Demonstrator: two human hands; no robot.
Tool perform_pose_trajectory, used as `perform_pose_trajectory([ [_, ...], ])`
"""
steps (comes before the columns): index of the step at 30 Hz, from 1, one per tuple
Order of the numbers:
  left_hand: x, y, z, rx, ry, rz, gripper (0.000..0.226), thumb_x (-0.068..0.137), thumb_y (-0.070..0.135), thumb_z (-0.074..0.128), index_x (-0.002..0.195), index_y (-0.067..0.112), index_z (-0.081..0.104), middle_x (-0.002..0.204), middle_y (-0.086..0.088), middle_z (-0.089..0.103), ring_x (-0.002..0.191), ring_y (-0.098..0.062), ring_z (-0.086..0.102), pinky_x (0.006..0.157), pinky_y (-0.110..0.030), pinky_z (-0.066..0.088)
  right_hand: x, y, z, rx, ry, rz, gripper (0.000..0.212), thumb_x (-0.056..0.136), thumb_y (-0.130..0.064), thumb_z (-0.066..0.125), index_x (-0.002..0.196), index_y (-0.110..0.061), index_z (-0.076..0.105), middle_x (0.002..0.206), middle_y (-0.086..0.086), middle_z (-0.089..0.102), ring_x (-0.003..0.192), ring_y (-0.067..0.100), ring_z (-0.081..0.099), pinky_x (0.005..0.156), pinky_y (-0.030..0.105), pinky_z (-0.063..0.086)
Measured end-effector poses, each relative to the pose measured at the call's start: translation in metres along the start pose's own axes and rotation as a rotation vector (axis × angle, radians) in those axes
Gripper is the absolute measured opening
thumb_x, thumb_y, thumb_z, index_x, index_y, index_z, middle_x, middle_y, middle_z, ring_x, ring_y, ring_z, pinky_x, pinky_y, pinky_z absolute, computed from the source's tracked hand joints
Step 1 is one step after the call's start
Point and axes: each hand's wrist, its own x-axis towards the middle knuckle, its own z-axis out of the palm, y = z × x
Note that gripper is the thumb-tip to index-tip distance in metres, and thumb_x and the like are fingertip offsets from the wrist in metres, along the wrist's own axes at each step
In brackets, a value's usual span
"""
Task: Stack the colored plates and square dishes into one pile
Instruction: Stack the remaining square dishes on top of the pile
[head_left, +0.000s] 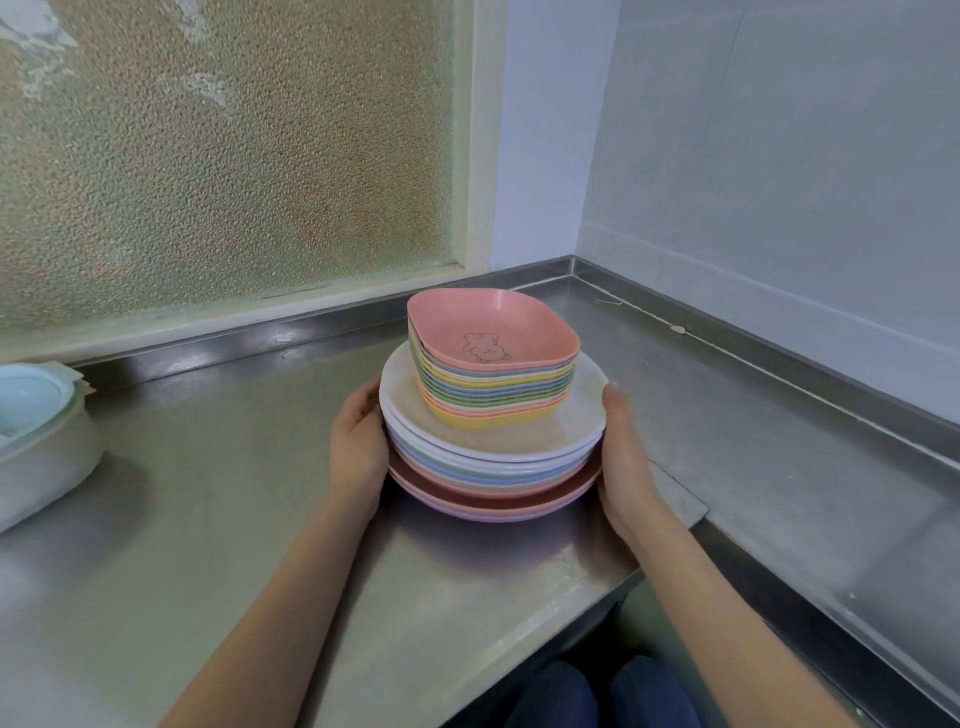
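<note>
Both hands, left (358, 441) and right (626, 457), grip the plates (493, 467) under square dishes (493, 364).

steel counter (208, 519), frosted window (223, 156), white container (36, 441)

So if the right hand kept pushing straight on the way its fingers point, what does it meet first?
The right hand already presses the right rim of the stack of round pastel plates. Past that, probably the steel counter's raised back edge below the frosted window; depth is unclear.
</note>
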Motion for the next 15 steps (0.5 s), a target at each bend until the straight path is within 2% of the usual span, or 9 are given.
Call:
perform_pose_trajectory([
  [3,-0.005,-0.003,-0.003,0.044,0.031,0.012,0.039,0.089,-0.007,0.041,0.112,0.014,0.066,0.099,0.003,0.072,0.088,-0.008,0.067,0.07,-0.015,0.055,0.003,0.001,0.004,-0.008,-0.014,-0.001,0.072,0.08,-0.074,0.026,0.132,-0.029,0.048,0.128,0.0,0.06,0.117,0.019,0.057,0.107,0.045,0.04],
  [7,0.002,0.0,-0.023,0.172,0.085,0.035,0.041,0.086,-0.009,0.043,0.115,0.008,0.065,0.111,-0.007,0.071,0.102,-0.021,0.065,0.091,-0.034,0.052,0.011,0.001,0.024,0.032,-0.035,0.013,0.07,0.079,-0.069,0.029,0.129,-0.025,0.051,0.125,0.003,0.062,0.115,0.021,0.058,0.105,0.046,0.041],
  [11,0.007,0.003,-0.06,0.237,0.235,0.048,0.04,0.085,-0.007,0.044,0.111,0.014,0.066,0.104,-0.002,0.069,0.097,-0.018,0.062,0.084,-0.031,0.047,0.021,0.002,0.067,0.093,-0.11,0.032,0.064,0.082,-0.061,0.032,0.125,-0.02,0.055,0.121,0.006,0.064,0.113,0.022,0.059,0.105,0.046,0.042],
  [15,0.021,0.012,-0.104,0.284,0.338,0.045,0.039,0.085,-0.008,0.043,0.112,0.009,0.067,0.103,-0.004,0.068,0.098,-0.02,0.061,0.089,-0.032,0.047,0.033,0.001,0.121,0.075,-0.176,0.073,0.06,0.083,-0.055,0.032,0.123,-0.017,0.056,0.118,0.008,0.065,0.11,0.023,0.06,0.103,0.046,0.044],
])
